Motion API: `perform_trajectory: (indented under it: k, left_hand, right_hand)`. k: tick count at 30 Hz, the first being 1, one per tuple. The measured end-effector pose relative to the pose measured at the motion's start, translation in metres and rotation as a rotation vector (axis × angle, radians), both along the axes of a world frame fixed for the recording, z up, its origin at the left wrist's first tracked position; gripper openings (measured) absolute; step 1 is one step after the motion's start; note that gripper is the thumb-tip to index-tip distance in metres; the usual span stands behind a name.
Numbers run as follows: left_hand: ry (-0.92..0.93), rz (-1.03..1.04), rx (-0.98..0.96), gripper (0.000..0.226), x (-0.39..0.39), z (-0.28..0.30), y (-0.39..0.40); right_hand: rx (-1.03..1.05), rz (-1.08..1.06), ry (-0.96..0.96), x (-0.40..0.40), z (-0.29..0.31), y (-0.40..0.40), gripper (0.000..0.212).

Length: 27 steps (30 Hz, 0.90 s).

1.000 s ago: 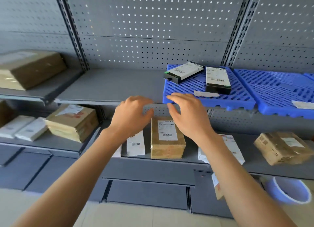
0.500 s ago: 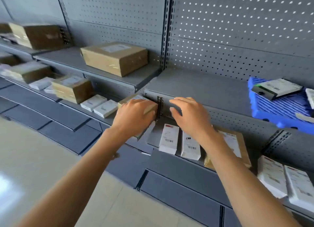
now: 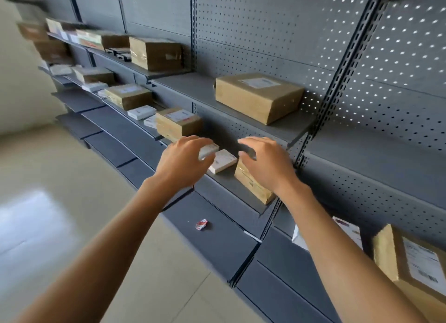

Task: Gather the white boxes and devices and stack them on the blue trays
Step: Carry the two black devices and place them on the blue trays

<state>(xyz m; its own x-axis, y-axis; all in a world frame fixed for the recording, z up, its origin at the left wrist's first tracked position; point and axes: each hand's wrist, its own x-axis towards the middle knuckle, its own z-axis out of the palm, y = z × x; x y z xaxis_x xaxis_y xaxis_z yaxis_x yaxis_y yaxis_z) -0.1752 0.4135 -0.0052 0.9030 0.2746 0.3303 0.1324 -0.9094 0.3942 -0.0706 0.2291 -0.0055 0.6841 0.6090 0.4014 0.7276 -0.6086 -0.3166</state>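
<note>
Your biggest risk here is grabbing the wrong thing: the white box [image 3: 222, 160] sits on the middle shelf [image 3: 231, 190] between a taped brown parcel [image 3: 251, 185], touching or nearly touching it on one side, and a second white box [image 3: 209, 149] on the other, so a loose reach could knock it off the shelf edge or drag the parcel along. The picture is smeared, so your aim may be off too. Relative to that white box, your left hand [image 3: 184, 162] hovers just beside and partly over the second one, fingers loosely curled, pinching nothing. Your right hand [image 3: 265, 164] hangs just beyond the white box, over the parcel, fingers spread and holding nothing. No blue tray is in sight, so expect a carry
</note>
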Motion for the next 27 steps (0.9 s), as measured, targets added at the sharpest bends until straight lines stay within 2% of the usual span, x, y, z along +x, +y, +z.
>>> perform_trajectory:
  k: [10,23,27]
  left_hand:
    - [0.004,0.215,-0.007,0.040,-0.008,-0.014,0.098]
    - [0.007,0.405,0.012,0.040,0.062,-0.001,0.189]
    - [-0.013,0.458,0.018,0.040,0.073,-0.004,0.215]
  right_hand:
    - [-0.030,0.199,0.071,0.035,-0.003,0.120,0.039]
    - [0.009,0.388,0.052,0.142,0.005,0.246,0.033]
    - [0.016,0.460,0.080,0.157,0.003,0.281,0.038]
